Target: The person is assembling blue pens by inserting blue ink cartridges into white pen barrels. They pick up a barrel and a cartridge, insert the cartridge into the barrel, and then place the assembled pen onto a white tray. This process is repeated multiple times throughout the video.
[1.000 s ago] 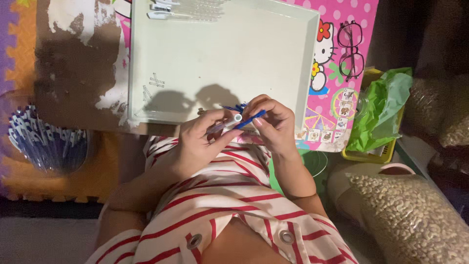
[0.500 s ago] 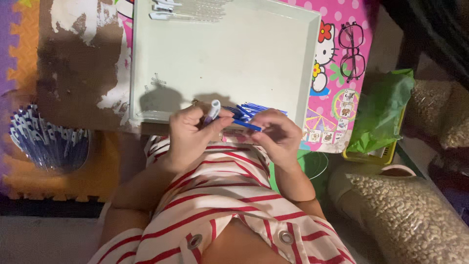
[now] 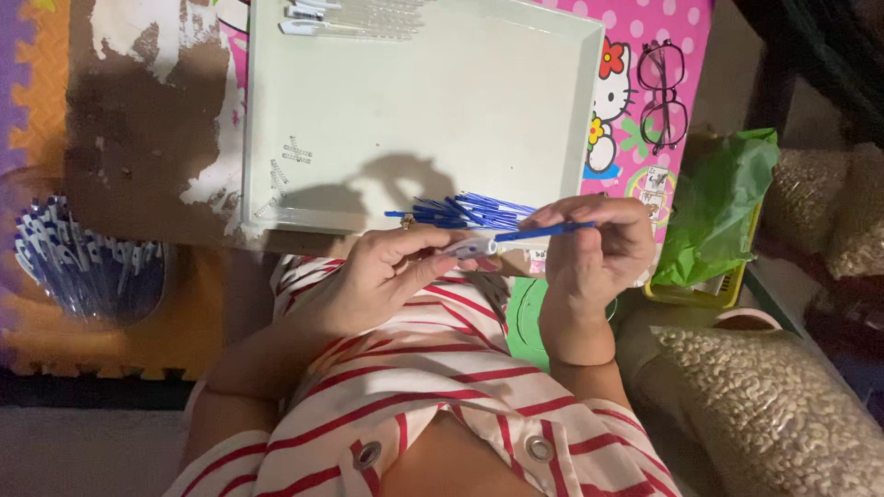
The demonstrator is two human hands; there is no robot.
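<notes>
A: Containers first, biggest?
B: Pale green tray (image 3: pixel 414 110) on the table, mostly bare. Clear pen barrels (image 3: pixel 354 17) lined at its far edge, a few small springs (image 3: pixel 287 158) near its left rim.
A: Others?
B: Round tub of blue-and-white pens (image 3: pixel 78 262) far left on the mat. Yellow tray with a green plastic bag (image 3: pixel 714 207) on the right.
A: Around that?
B: Pink cartoon mat (image 3: pixel 645 55) with glasses (image 3: pixel 663 97) lying on it. Woven sacks (image 3: pixel 783 414) crowd the right side.
A: Hands?
B: Left hand (image 3: pixel 387 276) pinches a white pen part (image 3: pixel 471 247). Right hand (image 3: pixel 589 248) is closed around a bundle of blue refills (image 3: pixel 470 212) and grips one refill (image 3: pixel 543 230), its tip touching the white part.
A: Where?
B: Just past the tray's near edge, over the lap. Tray middle is open room.
</notes>
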